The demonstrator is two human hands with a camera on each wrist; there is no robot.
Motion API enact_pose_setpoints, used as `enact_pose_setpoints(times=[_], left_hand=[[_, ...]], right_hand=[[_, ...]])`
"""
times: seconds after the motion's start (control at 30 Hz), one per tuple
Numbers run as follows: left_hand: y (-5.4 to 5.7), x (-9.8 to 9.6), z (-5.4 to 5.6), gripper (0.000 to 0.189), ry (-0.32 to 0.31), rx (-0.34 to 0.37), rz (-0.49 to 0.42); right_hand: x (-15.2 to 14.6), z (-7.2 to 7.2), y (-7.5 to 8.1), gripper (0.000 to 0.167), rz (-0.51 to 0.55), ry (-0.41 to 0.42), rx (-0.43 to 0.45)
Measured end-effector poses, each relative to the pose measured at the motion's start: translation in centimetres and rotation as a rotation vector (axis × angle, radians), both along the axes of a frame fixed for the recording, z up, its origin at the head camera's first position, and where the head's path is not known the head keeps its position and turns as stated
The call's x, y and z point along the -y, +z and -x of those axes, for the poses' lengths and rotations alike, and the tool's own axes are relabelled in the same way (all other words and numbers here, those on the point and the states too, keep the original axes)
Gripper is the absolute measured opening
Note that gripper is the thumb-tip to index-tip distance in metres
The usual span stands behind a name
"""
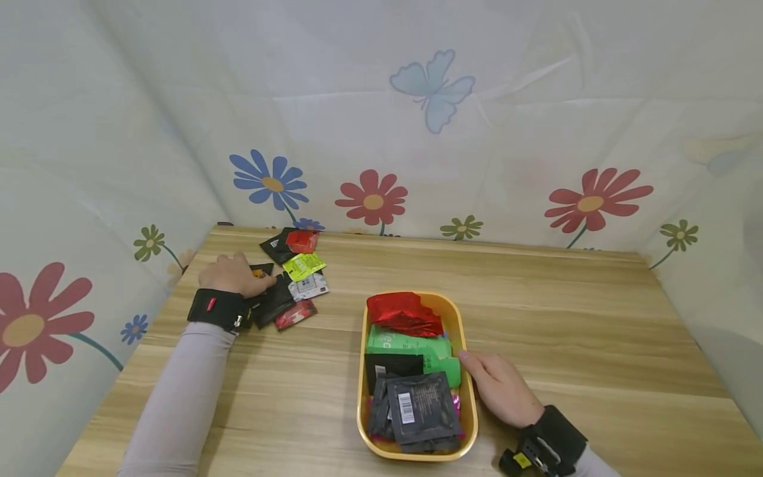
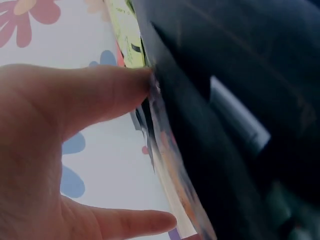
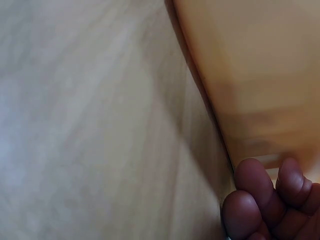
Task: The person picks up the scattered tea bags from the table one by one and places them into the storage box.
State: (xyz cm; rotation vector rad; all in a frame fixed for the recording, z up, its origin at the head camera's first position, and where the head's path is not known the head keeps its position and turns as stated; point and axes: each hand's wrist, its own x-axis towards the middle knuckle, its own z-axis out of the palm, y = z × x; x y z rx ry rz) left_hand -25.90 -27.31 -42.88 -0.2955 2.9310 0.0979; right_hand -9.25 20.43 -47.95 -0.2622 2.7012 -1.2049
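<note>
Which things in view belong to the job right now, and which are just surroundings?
Likely in the job:
left hand, touching the loose packets
right hand, at the side of the yellow tray
packets inside the tray

Just around it:
wooden table
floral backdrop
black wrist straps

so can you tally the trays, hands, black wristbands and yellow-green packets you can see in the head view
yellow tray: 1
hands, left hand and right hand: 2
black wristbands, left wristband and right wristband: 2
yellow-green packet: 1
total: 6
</note>
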Motion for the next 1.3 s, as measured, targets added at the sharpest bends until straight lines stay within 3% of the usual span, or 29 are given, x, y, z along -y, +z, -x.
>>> enact_pose_setpoints(times=[0.17,0.5,0.67,0.77,0.87,1.03,1.3], left_hand=[[-0.4,0.0,0.4,0.099,-0.013,-0.003,-0.006],[-0.5,0.1,0.6,0.095,0.019,-0.018,-0.051],[0.0,-0.1,0.4,0.091,-0.029,-0.122,-0.049],[1.0,-1.1,-0.1,0.085,-0.083,-0.203,-0.044],[2.3,-2.7,-0.9,0.083,-0.166,-0.275,-0.054],[4.1,-5.8,-2.5,0.079,-0.384,-0.402,-0.152],[6.3,-11.2,-6.3,0.073,-0.729,-0.524,-0.300]], right_hand=[[-0.1,0.1,0.2,0.046,0.001,0.006,-0.004],[-0.2,0.3,0.4,0.047,0.009,0.005,0.008],[-0.2,0.4,0.6,0.046,0.011,0.007,0.019],[-0.3,0.5,0.8,0.045,0.009,0.009,0.019],[-0.4,0.6,0.8,0.044,0.009,0.015,0.009],[-0.5,0.8,0.8,0.044,0.010,0.028,0.000],[-0.6,0.9,0.9,0.045,0.011,0.024,0.023]])
